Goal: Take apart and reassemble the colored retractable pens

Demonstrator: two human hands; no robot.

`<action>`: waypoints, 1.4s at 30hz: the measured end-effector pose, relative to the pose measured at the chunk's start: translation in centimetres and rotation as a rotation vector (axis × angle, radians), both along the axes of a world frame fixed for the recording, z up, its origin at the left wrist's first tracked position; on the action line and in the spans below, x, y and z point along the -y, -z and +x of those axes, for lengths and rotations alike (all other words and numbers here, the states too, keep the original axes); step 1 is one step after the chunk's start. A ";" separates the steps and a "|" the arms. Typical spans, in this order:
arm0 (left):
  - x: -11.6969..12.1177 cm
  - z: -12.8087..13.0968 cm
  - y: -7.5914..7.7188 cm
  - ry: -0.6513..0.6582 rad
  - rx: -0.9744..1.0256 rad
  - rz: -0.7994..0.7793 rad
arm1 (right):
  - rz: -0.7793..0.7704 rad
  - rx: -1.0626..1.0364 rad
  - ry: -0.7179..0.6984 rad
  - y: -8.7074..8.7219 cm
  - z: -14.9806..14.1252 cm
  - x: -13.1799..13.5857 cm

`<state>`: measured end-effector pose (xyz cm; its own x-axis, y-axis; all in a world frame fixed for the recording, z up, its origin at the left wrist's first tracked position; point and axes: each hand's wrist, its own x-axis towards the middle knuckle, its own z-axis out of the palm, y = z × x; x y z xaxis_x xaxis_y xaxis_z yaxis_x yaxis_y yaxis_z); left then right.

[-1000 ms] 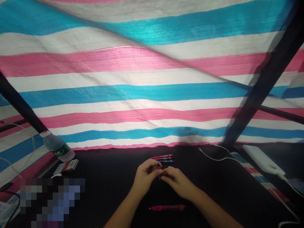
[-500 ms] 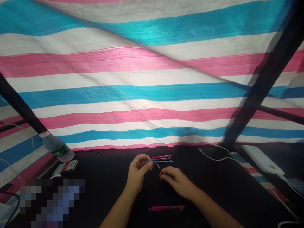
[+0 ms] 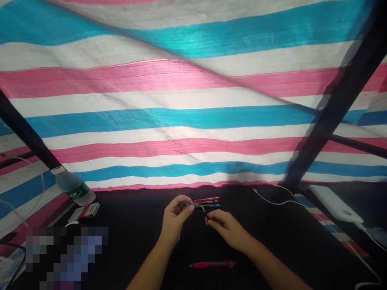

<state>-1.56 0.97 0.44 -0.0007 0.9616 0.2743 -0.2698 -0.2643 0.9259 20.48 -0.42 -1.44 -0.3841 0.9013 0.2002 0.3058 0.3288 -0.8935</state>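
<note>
Black tabletop [image 3: 278, 229], striped sheeting [image 3: 169, 117] behind it

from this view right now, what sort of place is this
Probably a makeshift, sheeted-in workspace: pink, white and blue striped tarpaulin hangs behind a black tabletop, with dark frame bars at both sides.

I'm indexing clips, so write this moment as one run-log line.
left hand: pinching slim grey item | right hand: pinching slim dark piece | pink pen: on black tabletop, between forearms
</note>
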 end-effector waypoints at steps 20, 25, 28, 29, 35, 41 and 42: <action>0.2 -0.7 -1.3 0.016 -0.121 0.105 | -0.006 0.044 -0.025 0.2 0.1 0.0; 0.1 -0.7 -1.0 0.011 -0.158 0.088 | -0.004 0.067 -0.030 0.0 0.0 0.0; 0.0 -0.7 -0.7 0.008 -0.166 0.091 | -0.002 0.087 -0.038 -0.1 0.0 0.1; 0.0 -0.7 -0.7 0.009 -0.164 0.094 | -0.002 0.089 -0.038 -0.1 0.0 0.1; 0.0 -0.6 -0.9 -0.004 -0.086 0.083 | -0.004 0.086 -0.033 -0.2 0.0 0.2; -0.5 0.0 -0.6 0.018 0.035 0.016 | -0.004 0.006 -0.017 -0.3 -0.1 0.1; -0.5 0.0 -0.4 0.047 0.016 -0.012 | 0.006 0.004 -0.014 -0.3 0.0 0.1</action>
<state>-1.53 1.50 0.85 0.0404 0.9639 0.2633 -0.2969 -0.2401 0.9243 20.49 -0.50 -1.14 -0.3975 0.8946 0.2042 0.3047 0.3386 -0.8902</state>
